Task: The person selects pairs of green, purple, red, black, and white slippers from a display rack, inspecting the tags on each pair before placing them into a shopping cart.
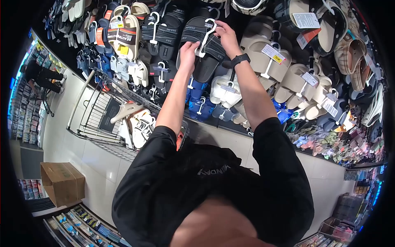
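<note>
A pair of black slide sandals (205, 68) on a white plastic hanger (203, 48) is in front of me at the display. My left hand (188, 57) is closed on the left slide, its thumb lying on the strap. At the upper right of the same pair, my right hand (227, 37) has its fingers bent around the edge beside the hanger's hook; part of its grip is hidden. A dark wristband (240, 60) is on my right wrist. Similar dark slides (168, 35) hang just left of the pair, and white clogs (225, 91) hang below it.
A wire shopping cart (88, 127) stands at my left with white shoes (140, 128) and a beige clog (126, 111) inside. Beige slides (267, 61) hang to the right. A cardboard box (62, 184) sits on the floor at lower left. Another person (44, 77) stands farther left.
</note>
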Demonstrator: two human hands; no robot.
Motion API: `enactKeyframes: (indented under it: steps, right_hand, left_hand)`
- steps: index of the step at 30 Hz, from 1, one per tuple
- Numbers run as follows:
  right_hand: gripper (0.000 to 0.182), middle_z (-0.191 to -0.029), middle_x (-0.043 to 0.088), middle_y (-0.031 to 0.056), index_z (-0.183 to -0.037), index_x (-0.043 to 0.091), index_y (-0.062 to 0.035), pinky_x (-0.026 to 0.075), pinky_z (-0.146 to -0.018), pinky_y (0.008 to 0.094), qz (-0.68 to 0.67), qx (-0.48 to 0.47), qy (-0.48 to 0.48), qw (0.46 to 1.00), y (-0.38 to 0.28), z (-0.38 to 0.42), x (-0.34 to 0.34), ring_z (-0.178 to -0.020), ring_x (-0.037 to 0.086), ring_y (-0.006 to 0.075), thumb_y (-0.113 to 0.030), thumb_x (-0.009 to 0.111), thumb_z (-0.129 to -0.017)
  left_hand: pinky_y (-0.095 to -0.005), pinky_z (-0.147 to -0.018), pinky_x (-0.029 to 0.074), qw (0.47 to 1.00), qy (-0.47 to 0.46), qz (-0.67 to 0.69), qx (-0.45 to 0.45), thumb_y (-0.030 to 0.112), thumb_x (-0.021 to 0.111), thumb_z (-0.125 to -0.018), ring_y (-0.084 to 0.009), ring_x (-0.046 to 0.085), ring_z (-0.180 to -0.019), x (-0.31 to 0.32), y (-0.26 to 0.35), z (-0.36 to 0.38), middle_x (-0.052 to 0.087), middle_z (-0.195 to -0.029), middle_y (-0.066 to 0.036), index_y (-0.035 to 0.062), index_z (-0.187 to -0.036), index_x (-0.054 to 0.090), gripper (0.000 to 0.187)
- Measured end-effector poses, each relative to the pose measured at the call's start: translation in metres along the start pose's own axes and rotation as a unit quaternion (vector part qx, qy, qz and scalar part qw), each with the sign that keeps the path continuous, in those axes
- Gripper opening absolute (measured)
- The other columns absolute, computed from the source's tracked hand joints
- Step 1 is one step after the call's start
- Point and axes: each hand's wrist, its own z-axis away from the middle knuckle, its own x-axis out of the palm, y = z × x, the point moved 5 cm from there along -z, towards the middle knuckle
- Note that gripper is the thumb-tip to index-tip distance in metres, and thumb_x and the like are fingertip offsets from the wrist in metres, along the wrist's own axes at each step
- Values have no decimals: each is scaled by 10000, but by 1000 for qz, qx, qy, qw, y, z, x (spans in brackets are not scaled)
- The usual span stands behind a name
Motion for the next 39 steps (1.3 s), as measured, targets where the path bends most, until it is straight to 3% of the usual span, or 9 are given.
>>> enactKeyframes:
  steps: [4, 7, 14, 15, 23, 26, 32, 36, 39]
  right_hand:
    - [311, -841, 659, 43, -1151, 632, 6, 466, -661, 229, 85, -36, 8, 996, 6, -7, -5, -705, 570, 88, -27, 558, -852]
    - [318, -952, 694, 91, -1181, 629, 15, 491, -664, 225, 28, 69, -8, 997, -14, -13, -3, -707, 589, 98, -38, 541, -880]
    - [289, -991, 667, 12, -1178, 661, -65, 485, -681, 237, -13, 98, -33, 995, 1, -3, -9, -790, 582, 63, -88, 535, -918]
    - [257, -945, 685, 56, -1106, 683, 4, 468, -717, 223, -45, 111, -33, 992, -8, -2, -5, -748, 570, 89, -43, 562, -884]
    - [253, -965, 668, 62, -1063, 684, 13, 485, -681, 280, -51, 145, -8, 988, -8, -9, -14, -786, 578, 110, -82, 567, -861]
    - [302, -1075, 663, 44, -1132, 664, -15, 484, -798, 337, -68, 151, -25, 986, -20, -7, -17, -859, 584, 103, -113, 532, -879]
    - [318, -1081, 648, 49, -1139, 659, -15, 471, -804, 340, -94, 198, 7, 976, 20, 29, -26, -886, 574, 117, -116, 497, -885]
    - [303, -965, 647, 38, -1121, 675, -38, 382, -902, 427, -77, 193, 17, 978, 17, 64, -36, -895, 569, 135, -132, 517, -881]
    - [311, -1015, 643, 55, -1129, 650, 14, 495, -790, 314, -102, 203, 11, 974, 6, 95, -44, -911, 571, 129, -122, 494, -897]
  left_hand:
    - [-248, -552, 429, 1000, -24, -8, -1, 116, 625, -875, -94, 555, -609, -2, -7, -10, 569, -674, 3, 75, -724, 583, 162]
    - [-257, -559, 431, 997, -66, -29, -14, 139, 623, -873, -113, 571, -625, 7, 17, -15, 587, -696, -9, 61, -751, 605, 145]
    - [-297, -630, 479, 993, -56, -101, -37, 132, 622, -850, -142, 590, -680, 3, 14, -18, 635, -780, -53, 15, -836, 651, 122]
    - [-297, -628, 487, 991, -50, -116, -34, 130, 621, -850, -147, 598, -680, 6, 21, -18, 632, -775, -56, 4, -841, 653, 131]
    - [-276, -601, 481, 990, -65, -122, -28, 135, 628, -842, -139, 603, -646, 15, 32, -26, 640, -752, -57, -17, -838, 664, 156]
    - [-268, -610, 452, 986, -79, -142, -33, 118, 638, -816, -129, 602, -649, 16, 42, -26, 657, -748, -62, -24, -838, 683, 150]
    - [-275, -676, 441, 985, -76, -152, 6, 49, 632, -762, -149, 601, -727, -2, 1, 3, 657, -787, -71, -27, -832, 662, 108]
    - [-319, -799, 505, 961, -154, -227, 43, -50, 657, -662, -208, 634, -890, -15, -33, 39, 622, -1055, -136, -41, -1087, 548, 438]
    - [-391, -875, 468, 883, -170, -414, 141, 39, 708, -646, -329, 580, -1018, -11, -27, 82, 577, -1135, -189, -15, -1145, 533, 532]
